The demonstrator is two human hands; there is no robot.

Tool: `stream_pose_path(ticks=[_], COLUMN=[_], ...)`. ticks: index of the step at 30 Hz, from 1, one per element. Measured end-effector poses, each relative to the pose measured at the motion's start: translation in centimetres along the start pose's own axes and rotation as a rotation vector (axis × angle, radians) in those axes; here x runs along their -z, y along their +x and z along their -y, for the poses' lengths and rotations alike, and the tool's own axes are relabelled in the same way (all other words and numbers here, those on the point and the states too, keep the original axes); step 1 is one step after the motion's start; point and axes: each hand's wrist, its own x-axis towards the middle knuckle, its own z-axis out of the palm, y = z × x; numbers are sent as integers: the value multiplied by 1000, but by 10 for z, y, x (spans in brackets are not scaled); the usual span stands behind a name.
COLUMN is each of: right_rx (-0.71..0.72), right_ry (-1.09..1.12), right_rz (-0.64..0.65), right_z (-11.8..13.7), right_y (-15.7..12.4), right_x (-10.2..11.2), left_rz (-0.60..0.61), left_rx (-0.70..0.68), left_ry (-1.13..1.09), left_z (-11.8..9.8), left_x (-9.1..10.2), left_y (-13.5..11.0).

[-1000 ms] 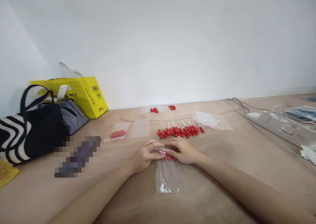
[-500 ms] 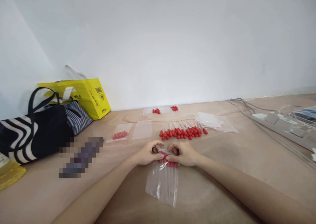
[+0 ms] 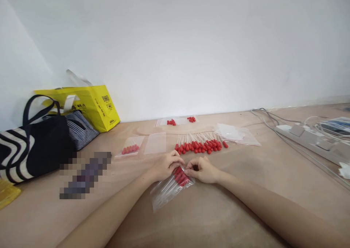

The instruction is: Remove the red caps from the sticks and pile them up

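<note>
Both hands are at a clear plastic bag (image 3: 161,199) holding several red-tipped white sticks (image 3: 181,176). The bag lies slanted, its red tips up by my fingers and its lower end toward the lower left. My left hand (image 3: 165,166) is closed on the bag's upper left edge, its fingertips partly hidden. With thumb and finger, my right hand (image 3: 201,169) pinches the upper right edge. Just beyond the hands, a loose row of red-tipped sticks (image 3: 199,146) lies on the table.
A filled bag (image 3: 129,149) and a flat bag (image 3: 155,143) lie to the left. More filled bags (image 3: 176,121) are by the wall. A stack of flat bags (image 3: 231,132) lies right of centre. Handbag (image 3: 51,146) and yellow bag (image 3: 95,109) stand left; a power strip (image 3: 314,140) with cables sits right.
The bag in my hands has swung from hanging straight toward me to slanting lower left. My left hand has shifted from pinching with the thumb in view to curling over the bag's edge.
</note>
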Motion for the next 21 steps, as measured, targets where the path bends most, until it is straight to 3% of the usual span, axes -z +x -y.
stream_pose_path(ticks=[4,8,11,17,21], right_rx=[-43,27,154,588,791], right_ry=[-65,-160,-238,-483,-630], right_rz=[-92,-84,-142,-273,-347], right_z=[5,7,2,-9,-9], right_y=[-2,-6,-8,-8,-3], right_x=[-5,-8,-3,6,3], left_rz=[-145,-164,-165,-202,-231], left_rx=[-334,-542,-552,-530,-547], left_ry=[399,577,611,597,555], left_z=[2,4,3,3,5], left_x=[-3,-7,-8,-9,-11], left_y=[-2,-3,-4,-5,-5])
